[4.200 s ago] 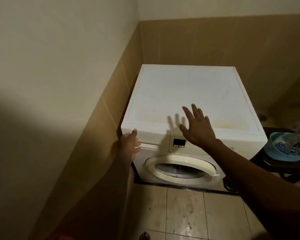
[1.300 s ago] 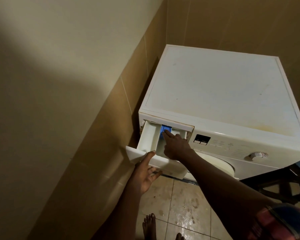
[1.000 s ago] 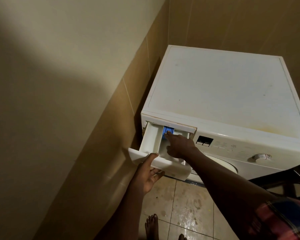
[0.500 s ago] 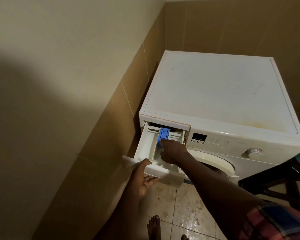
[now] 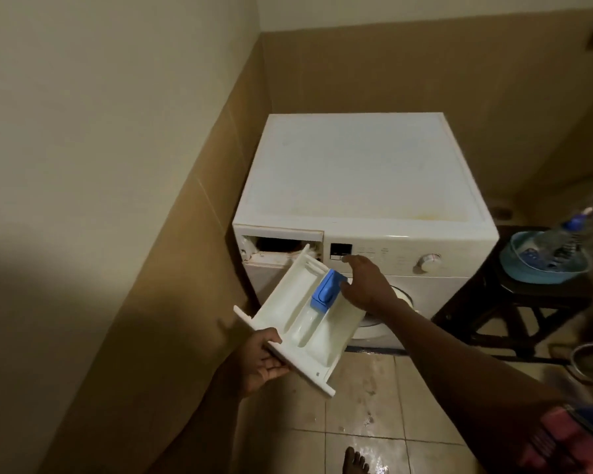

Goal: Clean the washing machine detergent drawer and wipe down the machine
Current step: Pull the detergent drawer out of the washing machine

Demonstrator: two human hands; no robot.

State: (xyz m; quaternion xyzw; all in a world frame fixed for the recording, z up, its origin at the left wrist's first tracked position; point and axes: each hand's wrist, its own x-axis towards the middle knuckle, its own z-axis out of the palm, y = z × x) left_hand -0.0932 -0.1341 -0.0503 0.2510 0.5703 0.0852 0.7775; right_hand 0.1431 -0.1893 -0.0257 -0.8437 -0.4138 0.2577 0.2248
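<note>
The white washing machine point(image 5: 353, 179) stands in the corner, and its dark drawer slot point(image 5: 278, 245) at the top left gapes with grime on its edges. The white detergent drawer point(image 5: 298, 319) is out of the machine and tilted in the air in front of it. It has a blue cap point(image 5: 326, 291) in its middle compartment. My left hand point(image 5: 259, 359) grips the drawer's front panel from below. My right hand point(image 5: 365, 283) rests against the drawer's far right side beside the blue cap, fingers spread.
A tiled wall runs close along the machine's left side. A dark wooden stool point(image 5: 528, 302) at the right carries a blue basin point(image 5: 545, 265) with a plastic bottle point(image 5: 562, 234) in it. The floor tiles point(image 5: 374, 398) are wet. My bare foot point(image 5: 355, 461) shows at the bottom.
The drawer has come fully out of its slot and now hangs tilted in my hands. Half a second ago it was still seated in the machine, with my right hand pressing by the blue cap.
</note>
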